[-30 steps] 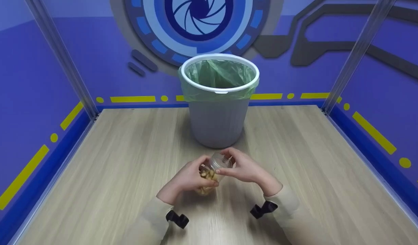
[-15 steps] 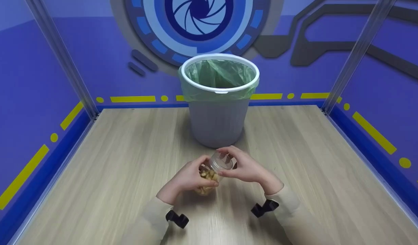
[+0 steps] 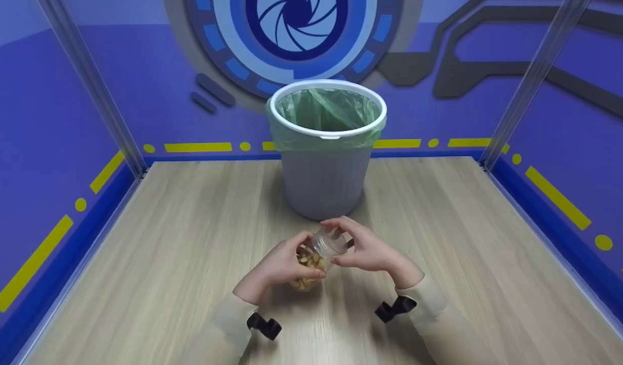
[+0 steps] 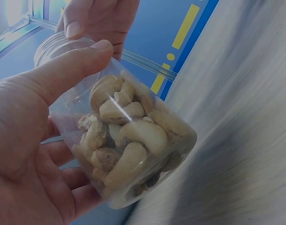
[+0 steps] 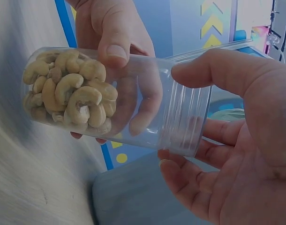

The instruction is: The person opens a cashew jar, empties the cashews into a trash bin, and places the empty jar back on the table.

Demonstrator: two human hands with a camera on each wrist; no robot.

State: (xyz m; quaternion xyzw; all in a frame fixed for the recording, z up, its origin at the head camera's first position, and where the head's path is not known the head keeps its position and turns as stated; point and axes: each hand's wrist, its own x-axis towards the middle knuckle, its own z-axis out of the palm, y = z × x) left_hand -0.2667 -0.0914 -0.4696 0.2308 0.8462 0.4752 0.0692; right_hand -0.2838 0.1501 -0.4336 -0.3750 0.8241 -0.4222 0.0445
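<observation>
A clear plastic jar [image 5: 143, 93], partly filled with cashews [image 5: 70, 91], is held tilted above the table in front of the bin. My left hand [image 3: 281, 261] grips the jar's body, its thumb across the near side in the left wrist view. At the upper end is a ribbed clear screw lid [image 5: 185, 117]. My right hand [image 3: 370, 248] holds this lid, thumb on one side and fingertips on the other. In the right wrist view the cashews lie toward the jar's bottom, and the lid sits on the jar.
A grey bin [image 3: 324, 177] with a green liner bag [image 3: 326, 144] and a white rim stands just beyond the hands. The wooden table [image 3: 189, 228] is bounded by blue panels with yellow markings at the back and both sides.
My right fingers have shifted round the lid, fingertips slightly left and thumb slightly right and nearer. My left hand and the jar have stayed in place.
</observation>
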